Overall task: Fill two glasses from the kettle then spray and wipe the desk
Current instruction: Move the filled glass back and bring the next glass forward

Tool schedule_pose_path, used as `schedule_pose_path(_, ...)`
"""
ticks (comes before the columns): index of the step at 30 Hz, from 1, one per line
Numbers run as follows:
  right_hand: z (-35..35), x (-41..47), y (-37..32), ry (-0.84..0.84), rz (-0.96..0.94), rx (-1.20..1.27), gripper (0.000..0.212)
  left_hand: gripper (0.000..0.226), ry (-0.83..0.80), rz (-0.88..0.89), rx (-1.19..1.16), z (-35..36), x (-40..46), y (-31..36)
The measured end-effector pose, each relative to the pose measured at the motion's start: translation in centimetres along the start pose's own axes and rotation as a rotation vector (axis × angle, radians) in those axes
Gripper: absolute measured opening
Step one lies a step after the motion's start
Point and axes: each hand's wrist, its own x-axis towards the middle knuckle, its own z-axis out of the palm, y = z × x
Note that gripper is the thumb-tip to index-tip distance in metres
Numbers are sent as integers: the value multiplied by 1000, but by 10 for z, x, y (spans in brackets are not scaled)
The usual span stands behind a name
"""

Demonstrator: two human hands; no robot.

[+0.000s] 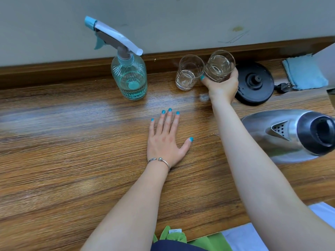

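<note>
My right hand (pixel 222 86) grips a clear glass (pixel 220 65) holding water, tilted toward me, at the back of the wooden desk (pixel 72 142). Just left of it stands a second glass (pixel 189 72) with a little water in it. My left hand (pixel 167 140) rests flat on the desk, fingers straight. The steel kettle (pixel 290 134) stands at the right with its lid opening showing. Its black base (pixel 255 83) sits behind my right hand. A clear spray bottle (pixel 129 77) with a teal trigger stands at the back, left of the glasses. A blue cloth (pixel 304 73) lies at the far right.
A pale wall (pixel 181 24) rises behind the desk's raised wooden back edge. A black plug and cord (pixel 283 86) lie between the kettle base and the cloth. Green fabric (pixel 174 236) shows at the desk's near edge.
</note>
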Motion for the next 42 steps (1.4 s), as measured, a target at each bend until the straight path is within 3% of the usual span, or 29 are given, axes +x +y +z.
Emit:
schedule_pose_path(4,-4,-8,12,-8,50,10,103,84,31,-10,-18,-1,-2,1)
schedule_pose_path(7,-6,-32,27,39,93,0,88,84,34,-12,-18,-2,-2,1)
schedule_pose_path(11,-1,-64,38,4,-7,-21,75,85,30,-17,-14,-2,-1,2)
schedule_pose_path(17,15,-65,23,-133,-126,-33,87,87,28,-20,-2,-3,-1,1)
schedule_pose_path(25,38,-54,0,-120,-129,-64,98,88,36,-29,-22,-2,-1,2)
schedule_pose_path(34,36,-54,0,-53,-139,-58,77,87,28,-27,-32,-3,-1,1)
schedule_pose_path(42,-18,-84,30,-54,-204,-19,71,86,-8,-18,10,-2,-1,0)
